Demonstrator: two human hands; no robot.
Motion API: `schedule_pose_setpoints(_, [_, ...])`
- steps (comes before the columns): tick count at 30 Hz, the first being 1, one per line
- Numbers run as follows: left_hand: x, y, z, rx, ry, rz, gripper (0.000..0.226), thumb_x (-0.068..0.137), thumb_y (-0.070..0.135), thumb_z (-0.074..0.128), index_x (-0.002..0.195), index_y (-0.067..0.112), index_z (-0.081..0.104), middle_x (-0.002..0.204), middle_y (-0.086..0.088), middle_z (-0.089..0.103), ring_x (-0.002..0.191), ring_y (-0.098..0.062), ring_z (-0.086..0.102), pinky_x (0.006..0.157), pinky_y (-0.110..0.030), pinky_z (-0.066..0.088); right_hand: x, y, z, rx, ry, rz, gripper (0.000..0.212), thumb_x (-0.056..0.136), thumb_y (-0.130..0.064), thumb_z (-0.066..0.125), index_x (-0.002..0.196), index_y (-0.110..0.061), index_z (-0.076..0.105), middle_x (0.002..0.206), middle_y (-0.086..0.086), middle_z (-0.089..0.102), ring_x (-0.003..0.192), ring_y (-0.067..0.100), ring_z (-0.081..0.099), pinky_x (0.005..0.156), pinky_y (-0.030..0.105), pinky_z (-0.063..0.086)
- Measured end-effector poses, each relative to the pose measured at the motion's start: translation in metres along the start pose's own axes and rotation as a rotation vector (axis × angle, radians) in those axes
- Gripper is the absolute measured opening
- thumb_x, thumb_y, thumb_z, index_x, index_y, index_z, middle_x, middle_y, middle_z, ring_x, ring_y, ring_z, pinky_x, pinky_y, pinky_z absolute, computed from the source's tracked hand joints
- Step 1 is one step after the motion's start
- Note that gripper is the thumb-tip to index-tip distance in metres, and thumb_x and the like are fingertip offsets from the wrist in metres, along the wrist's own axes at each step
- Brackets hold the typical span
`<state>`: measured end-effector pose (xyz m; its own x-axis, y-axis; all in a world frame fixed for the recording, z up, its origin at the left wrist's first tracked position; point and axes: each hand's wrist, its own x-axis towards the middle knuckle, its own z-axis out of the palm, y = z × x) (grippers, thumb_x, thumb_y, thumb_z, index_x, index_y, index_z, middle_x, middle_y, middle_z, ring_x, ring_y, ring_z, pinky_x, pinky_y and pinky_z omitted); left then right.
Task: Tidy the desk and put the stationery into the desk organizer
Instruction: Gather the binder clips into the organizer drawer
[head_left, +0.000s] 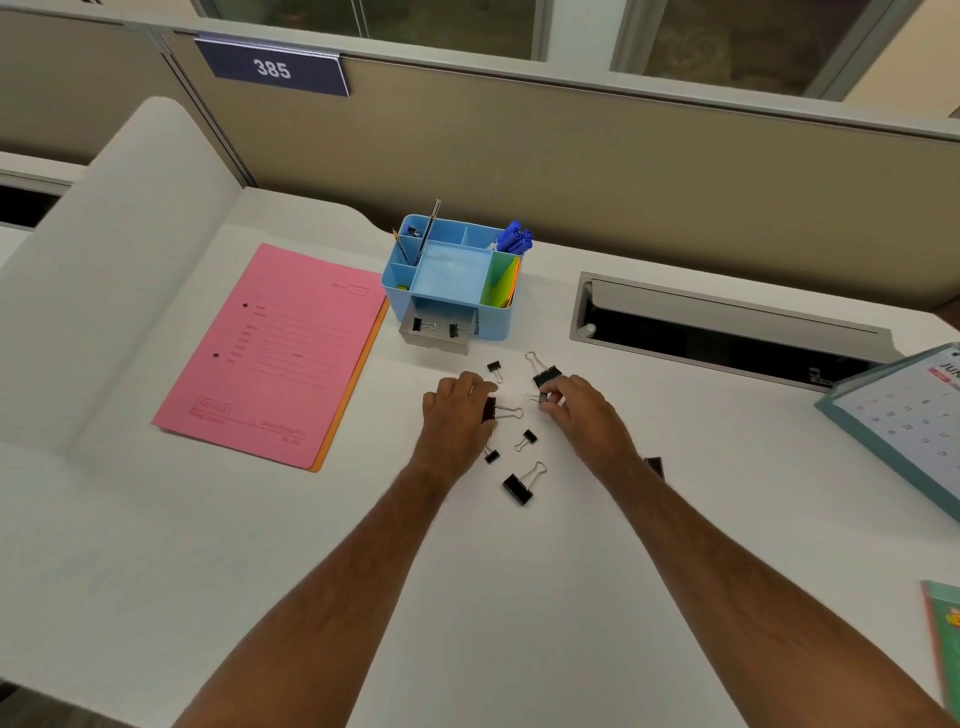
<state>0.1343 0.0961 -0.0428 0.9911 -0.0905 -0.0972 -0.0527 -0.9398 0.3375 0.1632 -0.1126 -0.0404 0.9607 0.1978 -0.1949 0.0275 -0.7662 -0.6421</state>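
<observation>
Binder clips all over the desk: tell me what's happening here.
A person is gathering binder clips from the white desk. The left hand is closed on a large clip, and the right hand pinches a small clip. The blue desk organizer sits just beyond, its drawer pulled open with two clips already inside. Several more clips lie loose around the hands. A pink folder lies to the left.

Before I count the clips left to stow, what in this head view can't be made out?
- Dark object beside the right forearm: partly hidden by the arm, unidentifiable.
- Small clip by the left hand: partly covered by the wrist.
- Right hand: fingers hide most of what it pinches.
- Calendar and green book: cut off by the right edge.
- Organizer drawer: rear out of sight.
</observation>
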Motion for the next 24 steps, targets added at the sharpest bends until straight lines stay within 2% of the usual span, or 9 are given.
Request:
schedule_pose_setpoints(3, [-0.012, 0.002, 0.001, -0.065, 0.055, -0.04, 0.041, 0.099, 0.031, 0.064, 0.138, 0.019, 0.055, 0.14, -0.005, 0.053, 0.127, -0.024, 0.048, 0.103, -0.037, 0.039, 0.009, -0.017, -0.003, 0.062, 0.052, -0.061, 0.02, 0.099, -0.028, 0.063, 0.118, -0.021, 0.066, 0.11, -0.006, 0.063, 0.091, 0.009, 0.059, 0.08, 0.028, 0.049])
schedule_pose_setpoints(6, [-0.029, -0.001, 0.005, -0.155, 0.122, -0.039, 0.031, 0.098, 0.024, 0.065, 0.127, 0.018, 0.061, 0.127, -0.003, 0.058, 0.115, -0.021, 0.052, 0.096, -0.032, 0.042, 0.025, -0.041, -0.008, 0.082, 0.073, -0.108, 0.018, 0.099, -0.028, 0.063, 0.115, -0.024, 0.067, 0.109, -0.008, 0.064, 0.09, 0.01, 0.061, 0.08, 0.029, 0.052])
schedule_pose_setpoints(10, [-0.048, -0.014, 0.017, -0.2, 0.165, -0.025, 0.023, 0.093, 0.018, 0.065, 0.116, 0.02, 0.063, 0.113, 0.002, 0.058, 0.103, -0.018, 0.051, 0.088, -0.034, 0.048, 0.049, -0.076, -0.011, 0.033, 0.073, -0.187, 0.018, 0.098, -0.031, 0.064, 0.115, -0.025, 0.067, 0.102, -0.013, 0.058, 0.078, 0.005, 0.055, 0.065, 0.016, 0.04])
schedule_pose_setpoints(12, [-0.054, -0.019, 0.022, -0.224, 0.169, -0.025, 0.021, 0.092, 0.016, 0.064, 0.113, 0.019, 0.063, 0.11, 0.003, 0.058, 0.1, -0.017, 0.05, 0.087, -0.035, 0.048, 0.061, -0.091, -0.011, 0.02, 0.088, -0.216, 0.019, 0.097, -0.032, 0.066, 0.115, -0.024, 0.067, 0.099, -0.016, 0.053, 0.078, 0.003, 0.052, 0.062, 0.015, 0.035])
schedule_pose_setpoints(20, [-0.064, -0.026, 0.028, -0.283, 0.165, -0.057, 0.023, 0.091, 0.015, 0.064, 0.114, 0.018, 0.064, 0.11, 0.003, 0.06, 0.101, -0.02, 0.052, 0.088, -0.036, 0.049, 0.093, -0.129, 0.002, -0.078, 0.091, -0.199, 0.019, 0.095, -0.029, 0.07, 0.113, -0.022, 0.068, 0.09, -0.008, 0.055, 0.076, 0.01, 0.053, 0.065, 0.028, 0.04])
schedule_pose_setpoints(24, [-0.064, -0.027, 0.031, -0.282, 0.143, -0.07, 0.024, 0.091, 0.015, 0.065, 0.114, 0.02, 0.064, 0.111, 0.004, 0.059, 0.101, -0.019, 0.051, 0.089, -0.036, 0.048, 0.097, -0.128, 0.009, -0.118, 0.049, -0.189, 0.025, 0.096, -0.03, 0.067, 0.12, -0.024, 0.07, 0.108, -0.003, 0.067, 0.088, 0.015, 0.062, 0.075, 0.033, 0.052])
